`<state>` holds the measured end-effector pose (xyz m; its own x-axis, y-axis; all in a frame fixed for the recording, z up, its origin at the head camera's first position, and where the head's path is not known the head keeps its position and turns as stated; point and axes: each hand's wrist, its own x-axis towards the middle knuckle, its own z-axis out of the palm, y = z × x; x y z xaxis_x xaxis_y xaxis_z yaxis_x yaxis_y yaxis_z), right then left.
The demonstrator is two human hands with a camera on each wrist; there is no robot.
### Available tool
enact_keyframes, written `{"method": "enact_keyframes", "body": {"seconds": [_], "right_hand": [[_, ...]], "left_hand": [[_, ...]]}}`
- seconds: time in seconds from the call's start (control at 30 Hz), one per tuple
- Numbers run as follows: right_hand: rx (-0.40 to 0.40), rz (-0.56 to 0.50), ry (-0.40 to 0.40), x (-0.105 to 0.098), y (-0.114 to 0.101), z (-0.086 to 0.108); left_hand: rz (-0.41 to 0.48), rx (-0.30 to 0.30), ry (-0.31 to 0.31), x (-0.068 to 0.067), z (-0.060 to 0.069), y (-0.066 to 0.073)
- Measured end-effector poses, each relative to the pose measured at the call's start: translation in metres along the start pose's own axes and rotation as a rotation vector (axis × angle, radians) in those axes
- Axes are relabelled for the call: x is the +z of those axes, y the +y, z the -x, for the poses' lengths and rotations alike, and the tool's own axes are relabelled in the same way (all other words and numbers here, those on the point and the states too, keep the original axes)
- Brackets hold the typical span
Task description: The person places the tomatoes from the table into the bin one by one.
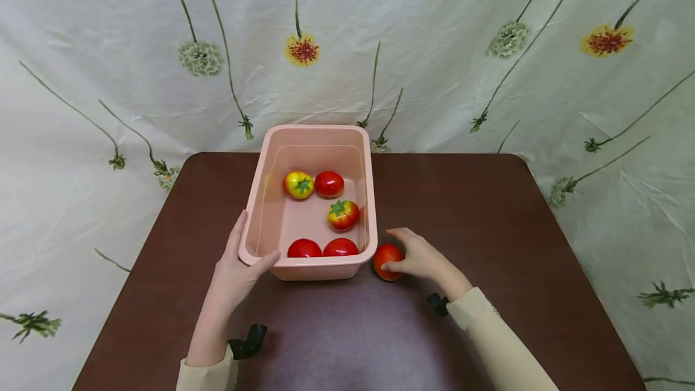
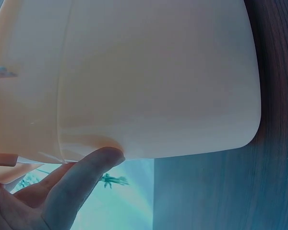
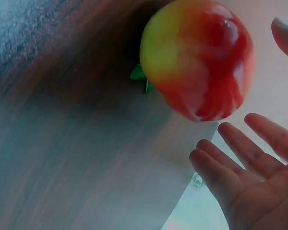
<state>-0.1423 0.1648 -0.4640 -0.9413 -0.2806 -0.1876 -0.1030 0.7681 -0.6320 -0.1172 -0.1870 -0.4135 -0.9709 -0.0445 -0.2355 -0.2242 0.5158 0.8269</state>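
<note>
A pink plastic bin [image 1: 320,273] stands on the table, holding several shiny tomatoes, red or red and yellow, such as the yellowish one [image 1: 298,185] and a red-yellow one [image 1: 343,215] with a green top. My left hand [image 1: 237,273] grips its near left corner, thumb at the front rim and fingers along the left side; the left wrist view shows the thumb [image 2: 84,184] against the bin wall. Just right of the bin, another tomato [image 3: 201,62] lies on the table with its green leaves low. My right hand [image 1: 423,258] is around it, fingers spread and apart from it in the right wrist view.
The dark brown table [image 1: 461,210] has rounded far corners. Behind and beside it hangs a pale cloth [image 1: 434,29] with printed flowers. A black wrist strap piece [image 1: 248,341] sticks out at the left sleeve, and a similar one [image 1: 437,305] at the right.
</note>
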Motion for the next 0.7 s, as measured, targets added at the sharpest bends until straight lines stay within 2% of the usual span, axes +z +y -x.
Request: {"method": "enact_keyframes", "body": {"seconds": [0.7], "right_hand": [[-0.001, 0.010, -0.013, 0.018, 0.004, 0.004]], "left_hand": [[-0.008, 0.009, 0.008, 0.000, -0.001, -0.001]]}}
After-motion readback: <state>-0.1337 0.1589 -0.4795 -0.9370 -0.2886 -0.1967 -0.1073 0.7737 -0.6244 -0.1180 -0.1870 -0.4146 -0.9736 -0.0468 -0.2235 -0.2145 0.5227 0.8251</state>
